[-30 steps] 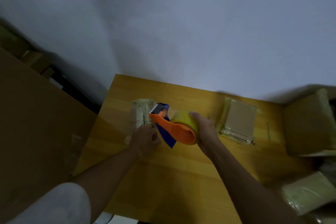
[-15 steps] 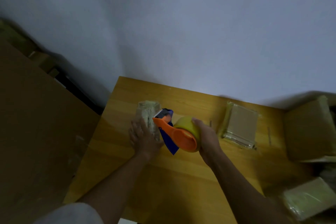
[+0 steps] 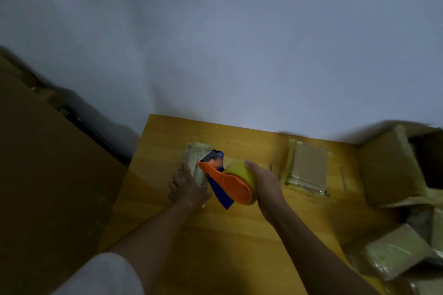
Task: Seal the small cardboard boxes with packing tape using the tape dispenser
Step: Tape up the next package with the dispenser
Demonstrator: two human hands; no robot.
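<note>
On the yellow wooden desk, the right hand grips the orange-and-blue tape dispenser by its yellow roll. The left hand, a fist a second ago, now presses flat-fingered on the small tape-wrapped cardboard box, likely smoothing fresh tape. Farther right lies another flat taped box.

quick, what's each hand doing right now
Left hand: open, fingers flat on the small tape-wrapped cardboard box.
Right hand: gripping the orange-and-blue tape dispenser.
</note>
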